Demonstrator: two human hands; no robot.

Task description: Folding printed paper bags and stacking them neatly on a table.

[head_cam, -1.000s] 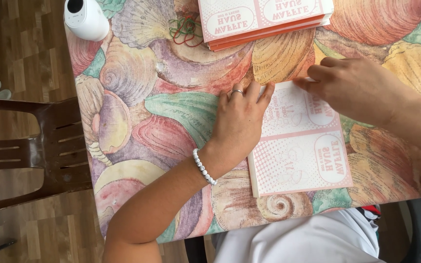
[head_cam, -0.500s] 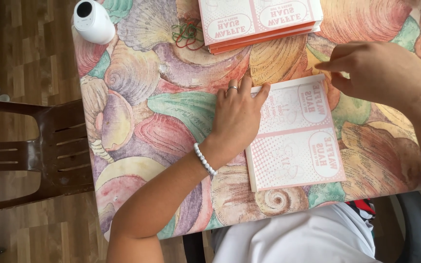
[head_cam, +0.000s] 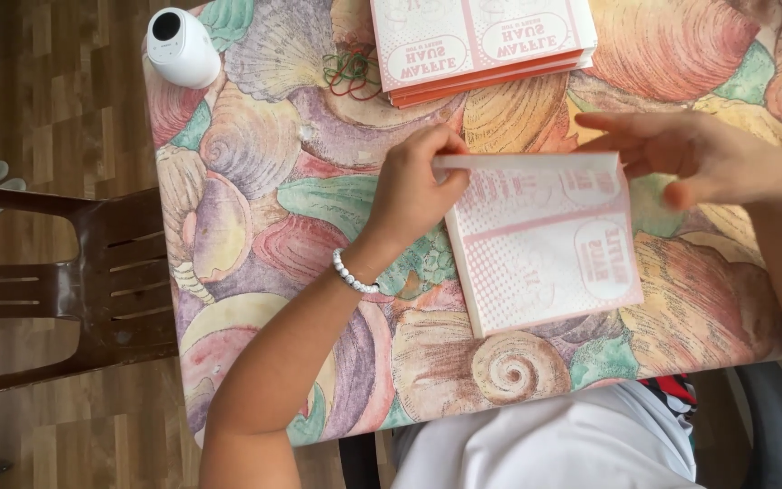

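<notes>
1. Head view, the murky stuff first: my right forearm runs off the right edge of the frame, and my left arm is cut off at the bottom. The print on the flat paper bag (head_cam: 545, 244) is half washed out, so I won't try reading it. The far end of the stack of paper bags (head_cam: 481, 41) is chopped by the top of the frame, and I can't tell how many are in it.

2. The flat paper bag is my landmark. It lies on the shell-pattern table (head_cam: 255, 163), right in front of my white shirt (head_cam: 554, 444).

3. My left hand (head_cam: 418, 186) sits at the bag's upper left corner, fingers closed in a pinch on the top edge, which is folded up off the table. A white bead bracelet (head_cam: 353, 272) is on that wrist.

4. My right hand (head_cam: 690, 154) hovers just past the bag's upper right corner, fingers spread loose and gripping nothing. Can't tell whether the fingertips touch the fold.

5. Beyond the bag is the stack, and to the stack's left a tangle of rubber bands (head_cam: 350, 72). Further left, well away from the bag, stands a small white round gadget (head_cam: 181, 45).

6. Off the table's left side there's a brown chair (head_cam: 74, 281).
</notes>
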